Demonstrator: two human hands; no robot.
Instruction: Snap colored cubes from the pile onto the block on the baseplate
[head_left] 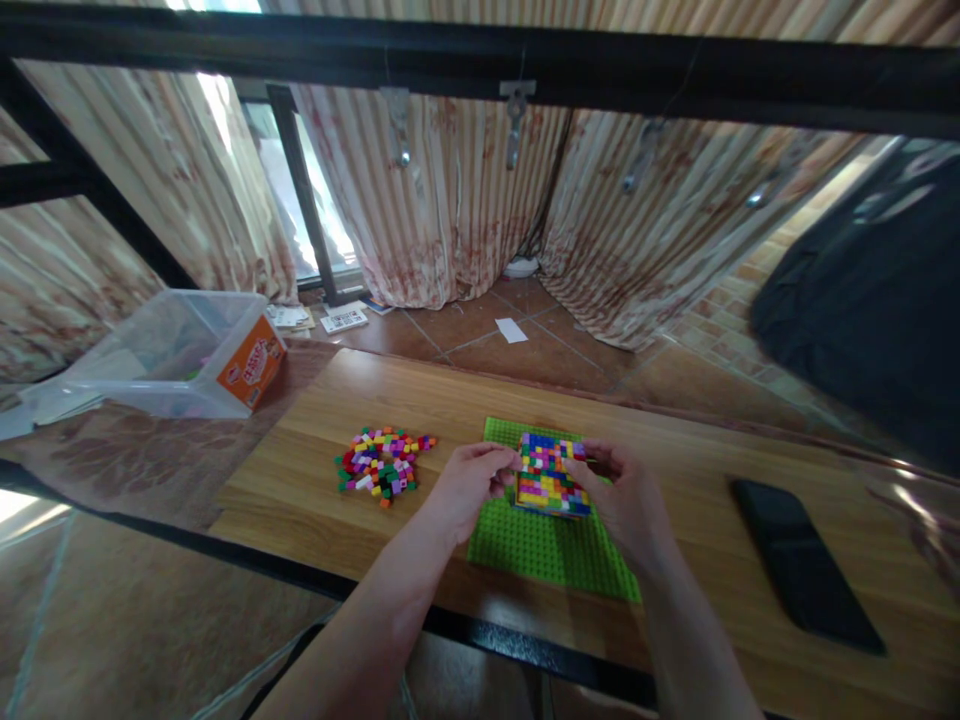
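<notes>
A block of small multicoloured bricks [550, 474] stands on a green studded baseplate [540, 545] on the wooden table. My left hand [469, 487] grips its left side with curled fingers. On the opposite side, my right hand [624, 497] holds the block, fingers bent around its top right corner. A loose pile of small coloured bricks [382, 463] lies to the left of the plate, a hand's width from my left hand.
A black phone [802, 563] lies face down at the right of the wooden table [315, 450]. A clear plastic tub [161, 352] with an orange label stands at the far left. Curtains and a tiled floor lie beyond the table's far edge.
</notes>
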